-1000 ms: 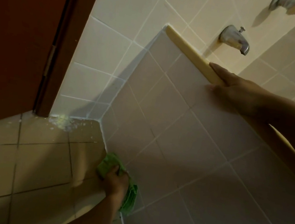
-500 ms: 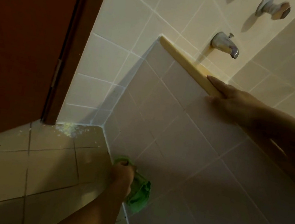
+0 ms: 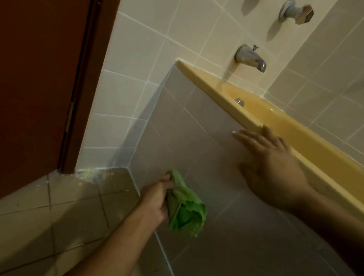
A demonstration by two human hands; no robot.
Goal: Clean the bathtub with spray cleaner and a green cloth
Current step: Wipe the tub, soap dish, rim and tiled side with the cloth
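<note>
While gripping green cloth [image 3: 186, 211] in left hand [image 3: 155, 202], open right hand [image 3: 273, 164] braced above against bathtub rim [image 3: 218, 89], risks slipping off its smooth edge.

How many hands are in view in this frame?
2. The left hand grips the green cloth low by the tiled tub front; the right hand is open, fingers at the yellow tub rim. None seems hidden.

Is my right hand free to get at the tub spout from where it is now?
Probably yes. The right hand is open and empty at the tub rim, and nothing stands between it and the spout on the wall past the rim's far end.
</note>
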